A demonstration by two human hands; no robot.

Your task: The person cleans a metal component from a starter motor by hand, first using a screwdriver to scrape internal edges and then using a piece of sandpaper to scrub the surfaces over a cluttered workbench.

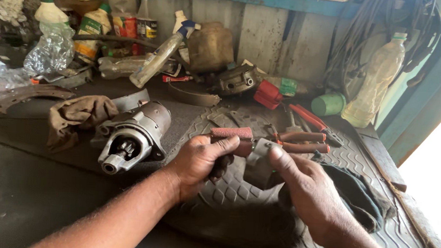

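My left hand [199,162] grips a strip of reddish-brown sandpaper [231,133] folded over the end of a small grey metal part [258,159]. My right hand [305,192] holds that same part from the right, thumb on top, over a dark rubber mat [234,210]. A grey starter motor [133,135] lies on its side just left of my left hand, gear end toward me.
Red-handled pliers [304,139] and a red-handled cutter [309,117] lie behind my hands. A brown rag [77,117], a curved brake shoe [15,98], a dark cloth [363,197], plastic bottles [373,81], a spray bottle [157,57] and a green cup [328,104] crowd the bench's back.
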